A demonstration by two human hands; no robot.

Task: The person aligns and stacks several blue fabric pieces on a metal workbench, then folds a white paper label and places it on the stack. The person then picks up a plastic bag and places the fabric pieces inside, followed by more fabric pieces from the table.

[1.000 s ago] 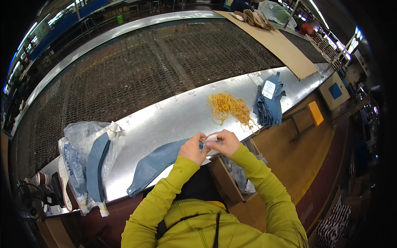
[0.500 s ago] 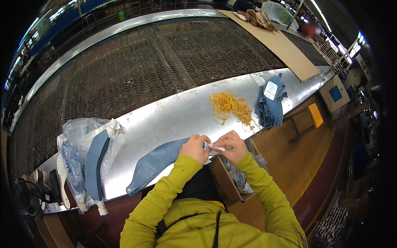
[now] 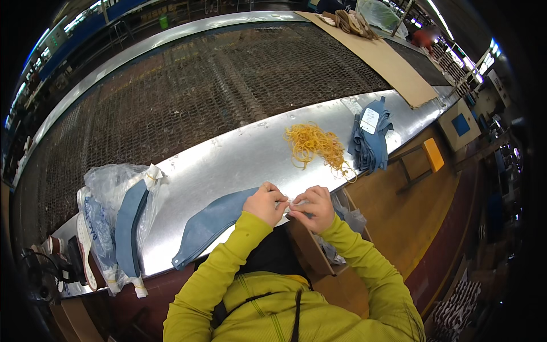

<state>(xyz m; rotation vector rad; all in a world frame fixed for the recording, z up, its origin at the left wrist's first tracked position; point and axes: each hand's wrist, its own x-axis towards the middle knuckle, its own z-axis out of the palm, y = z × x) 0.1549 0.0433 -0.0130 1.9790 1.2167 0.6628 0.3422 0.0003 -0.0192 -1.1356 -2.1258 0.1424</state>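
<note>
A stack of curved blue-grey leather-like pieces [image 3: 213, 225] lies along the near edge of the metal table, its right end under my left hand [image 3: 265, 204]. That hand is closed around this end. My right hand [image 3: 314, 210] is closed beside it, thumb and fingers pinched. Where the fingertips of both hands meet, a small bit of white strip [image 3: 289, 206] shows; most of it is hidden by the fingers. Beyond my hands, a tangled heap of yellow rubber bands [image 3: 315, 145] rests on the metal.
Further right lies a bundle of blue-grey pieces [image 3: 371, 142] with a white label. At the left, clear plastic bags [image 3: 99, 228] hold a similar curved piece [image 3: 130, 228]. A mesh conveyor [image 3: 216, 85] runs behind, crossed by cardboard [image 3: 393, 68]. An open carton [image 3: 310, 245] stands below the edge.
My right hand has drawn in closer to my left, and the fingertips now meet. The white strip that stretched into my right hand is mostly covered now.
</note>
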